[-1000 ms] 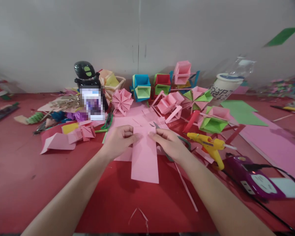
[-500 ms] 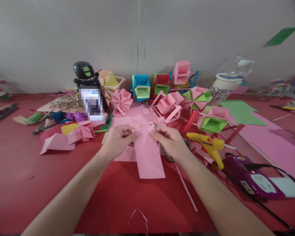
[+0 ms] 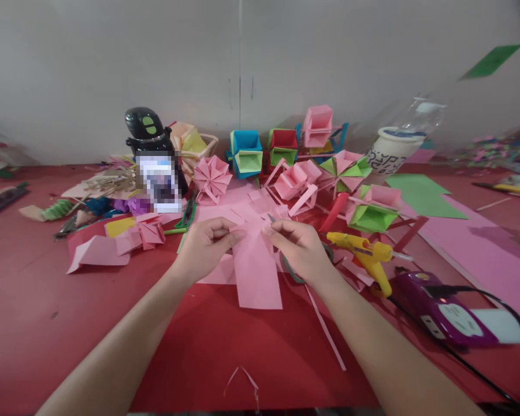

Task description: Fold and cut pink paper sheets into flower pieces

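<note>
A pink paper strip (image 3: 257, 274) hangs between my two hands, its lower end tilted toward me over the red tabletop. My left hand (image 3: 205, 245) pinches its upper left edge between thumb and fingers. The upper right edge is pinched by my right hand (image 3: 301, 248). Behind the strip lie larger pink paper sheets (image 3: 216, 271), partly covered by it. Scissors (image 3: 292, 270) with dark green handles lie under my right hand, mostly hidden; a blade tip shows just beyond the fingers.
Folded paper pieces (image 3: 246, 155) in several colours stand along the back. A yellow glue gun (image 3: 366, 254) and a purple power strip (image 3: 450, 312) with a cable lie at right. A phone (image 3: 160, 185) leans on a black stand at left. A thin pink offcut (image 3: 327, 329) lies near my right forearm.
The strip's lower end swung right, then slightly back left, and now sits a little higher. Both hands keep their pinch on it. The view has shifted slightly.
</note>
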`<state>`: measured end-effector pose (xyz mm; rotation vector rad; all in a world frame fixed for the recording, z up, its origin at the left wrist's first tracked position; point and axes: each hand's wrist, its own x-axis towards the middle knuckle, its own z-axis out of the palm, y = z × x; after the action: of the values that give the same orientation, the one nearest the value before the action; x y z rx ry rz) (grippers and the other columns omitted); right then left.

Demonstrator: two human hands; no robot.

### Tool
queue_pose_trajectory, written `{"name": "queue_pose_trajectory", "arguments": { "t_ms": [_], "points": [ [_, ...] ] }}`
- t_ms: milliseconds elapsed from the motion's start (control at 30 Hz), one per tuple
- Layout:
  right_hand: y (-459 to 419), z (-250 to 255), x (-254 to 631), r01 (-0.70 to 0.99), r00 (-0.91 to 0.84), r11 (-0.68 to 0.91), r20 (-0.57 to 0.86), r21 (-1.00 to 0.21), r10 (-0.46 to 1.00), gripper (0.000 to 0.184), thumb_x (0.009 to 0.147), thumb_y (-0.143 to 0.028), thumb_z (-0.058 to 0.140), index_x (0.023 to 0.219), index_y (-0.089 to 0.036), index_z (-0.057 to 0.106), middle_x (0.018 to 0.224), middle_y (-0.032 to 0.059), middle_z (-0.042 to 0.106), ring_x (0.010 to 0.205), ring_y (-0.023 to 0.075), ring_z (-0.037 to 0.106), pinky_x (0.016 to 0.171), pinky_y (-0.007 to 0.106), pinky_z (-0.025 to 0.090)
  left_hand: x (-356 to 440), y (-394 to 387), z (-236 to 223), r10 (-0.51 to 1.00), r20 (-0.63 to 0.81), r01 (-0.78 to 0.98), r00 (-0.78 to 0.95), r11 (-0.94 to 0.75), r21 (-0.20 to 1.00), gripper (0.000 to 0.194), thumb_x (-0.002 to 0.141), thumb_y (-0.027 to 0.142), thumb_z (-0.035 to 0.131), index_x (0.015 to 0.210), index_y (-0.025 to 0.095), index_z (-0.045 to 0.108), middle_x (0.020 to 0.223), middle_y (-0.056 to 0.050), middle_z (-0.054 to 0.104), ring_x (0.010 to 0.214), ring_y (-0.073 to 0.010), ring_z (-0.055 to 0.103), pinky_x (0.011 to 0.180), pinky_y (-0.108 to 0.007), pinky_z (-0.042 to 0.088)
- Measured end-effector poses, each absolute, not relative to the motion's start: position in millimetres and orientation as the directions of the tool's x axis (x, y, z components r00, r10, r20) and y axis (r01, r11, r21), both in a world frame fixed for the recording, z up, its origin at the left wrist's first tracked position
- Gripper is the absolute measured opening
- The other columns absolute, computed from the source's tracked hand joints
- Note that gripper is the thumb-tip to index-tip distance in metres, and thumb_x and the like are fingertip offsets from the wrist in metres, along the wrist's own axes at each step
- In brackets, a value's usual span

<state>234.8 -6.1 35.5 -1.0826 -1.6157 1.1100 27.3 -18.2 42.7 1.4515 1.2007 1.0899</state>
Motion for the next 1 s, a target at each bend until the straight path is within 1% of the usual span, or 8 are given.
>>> {"name": "queue_pose_trajectory", "arguments": {
  "t_ms": [100, 200, 400, 567, 700, 767, 867, 1000],
  "points": [
    [-7, 38, 235, 0.207, -0.251, 0.286, 0.232, -0.936, 0.940, 0.030, 0.094, -0.039, 0.062, 0.071, -0.019, 0.061, 0.067, -0.0002, 0.059, 0.064, 0.0144, 0.054, 0.064, 0.029, 0.042, 26, -19, 45, 0.979, 0.157, 0.255, 0.133, -0.187, 0.949, 0.017, 0.087, 0.033, 0.069, 0.086, 0.016, 0.068, 0.064, 0.001, 0.066, 0.060, -0.0133, 0.065, 0.062, -0.026, 0.058],
    [-8, 40, 237, 0.252, -0.258, 0.308, 0.243, -0.917, 0.935, 0.031, 0.095, -0.040, 0.062, 0.073, -0.019, 0.061, 0.068, -0.0006, 0.057, 0.064, 0.0141, 0.053, 0.061, 0.029, 0.040, 25, -21, 47, 0.971, 0.184, 0.293, 0.155, -0.223, 0.930, 0.017, 0.090, 0.031, 0.066, 0.083, 0.016, 0.067, 0.061, 0.001, 0.064, 0.057, -0.0132, 0.065, 0.058, -0.024, 0.056],
    [-8, 40, 239, 0.260, -0.306, 0.355, 0.272, -0.898, 0.912, 0.034, 0.097, -0.042, 0.060, 0.072, -0.019, 0.059, 0.067, -0.0006, 0.058, 0.064, 0.0135, 0.053, 0.063, 0.028, 0.041, 25, -23, 48, 0.983, 0.109, 0.134, 0.150, -0.130, 0.982, 0.022, 0.084, 0.035, 0.072, 0.079, 0.014, 0.069, 0.066, 0.000, 0.064, 0.061, -0.0128, 0.063, 0.062, -0.026, 0.060],
    [-7, 38, 239, 0.190, -0.298, 0.394, 0.329, -0.899, 0.896, 0.035, 0.095, -0.044, 0.064, 0.070, -0.019, 0.059, 0.064, -0.0014, 0.057, 0.061, 0.0124, 0.052, 0.060, 0.027, 0.041, 25, -22, 45, 0.990, 0.100, 0.022, 0.099, -0.102, 0.995, 0.026, 0.078, 0.039, 0.080, 0.078, 0.013, 0.074, 0.069, -0.001, 0.066, 0.062, -0.0121, 0.062, 0.064, -0.027, 0.061],
    [-8, 39, 238, 0.162, -0.301, 0.413, 0.353, -0.896, 0.886, 0.033, 0.093, -0.042, 0.067, 0.071, -0.018, 0.059, 0.066, -0.0017, 0.057, 0.062, 0.0118, 0.052, 0.060, 0.027, 0.041, 23, -19, 40, 0.993, 0.036, -0.098, 0.113, -0.025, 0.995, 0.031, 0.078, 0.042, 0.081, 0.072, 0.012, 0.073, 0.067, -0.002, 0.067, 0.062, -0.0136, 0.065, 0.062, -0.028, 0.061],
    [-8, 39, 238, 0.153, -0.309, 0.416, 0.356, -0.897, 0.882, 0.032, 0.093, -0.041, 0.066, 0.071, -0.018, 0.059, 0.065, -0.0018, 0.056, 0.062, 0.0117, 0.052, 0.060, 0.027, 0.041, 23, -18, 38, 0.993, 0.017, -0.122, 0.116, -0.002, 0.993, 0.032, 0.077, 0.042, 0.081, 0.071, 0.012, 0.072, 0.067, -0.003, 0.067, 0.062, -0.0144, 0.065, 0.061, -0.028, 0.061],
    [-8, 38, 238, 0.150, -0.326, 0.432, 0.368, -0.889, 0.871, 0.032, 0.094, -0.039, 0.064, 0.070, -0.018, 0.058, 0.066, -0.0016, 0.057, 0.062, 0.0115, 0.052, 0.060, 0.027, 0.040, 25, -18, 38, 0.996, 0.037, -0.121, 0.079, -0.027, 0.992, 0.031, 0.075, 0.041, 0.082, 0.071, 0.012, 0.072, 0.065, -0.002, 0.065, 0.060, -0.0134, 0.063, 0.061, -0.028, 0.060],
    [-7, 37, 238, 0.157, -0.278, 0.433, 0.381, -0.887, 0.882, 0.032, 0.094, -0.039, 0.065, 0.071, -0.018, 0.058, 0.067, -0.0016, 0.055, 0.062, 0.0112, 0.050, 0.059, 0.027, 0.040, 28, -18, 38, 0.996, 0.006, -0.114, 0.089, 0.004, 0.994, 0.034, 0.077, 0.045, 0.080, 0.074, 0.013, 0.070, 0.069, -0.001, 0.066, 0.063, -0.0130, 0.064, 0.063, -0.028, 0.060]
  ]
}}
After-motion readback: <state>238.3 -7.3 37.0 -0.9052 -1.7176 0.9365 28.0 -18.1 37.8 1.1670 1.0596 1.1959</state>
